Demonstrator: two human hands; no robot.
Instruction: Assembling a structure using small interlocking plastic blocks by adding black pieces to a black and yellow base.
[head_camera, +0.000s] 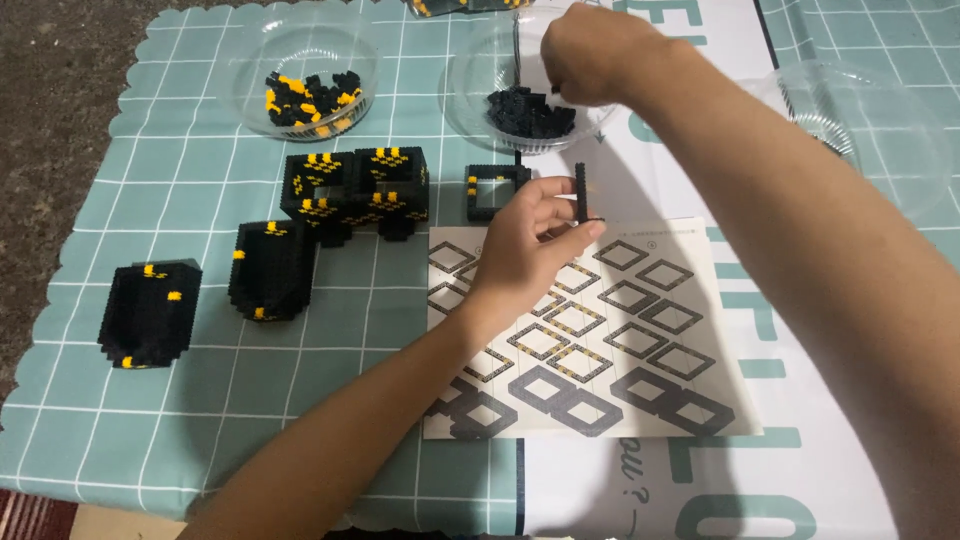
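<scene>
Black plastic bricks are filling the clear bowl (470, 95) at the top centre of the frame, and the right hand (598, 52) is dipping into that pile of black bricks (530, 112), fingertips pinched together over it; whether a brick is already caught between them I cannot tell. Just below, near the middle of the frame, the left hand (530, 240) is holding a thin black brick strip (581, 190) upright, clenched between thumb and fingers. Beside it, a little to the left, a small square black frame (495, 190) is lying flat on the teal checked cloth (180, 170). Under the left wrist an instruction sheet (640, 330) is lying, printed with diamond-shaped rings. Another clear bowl (305, 85) at the upper left is holding mixed black and yellow bricks. Four built black blocks with yellow spots are standing at the left: a joined pair (355, 190), a middle one (270, 270) and a far-left one (150, 312).
</scene>
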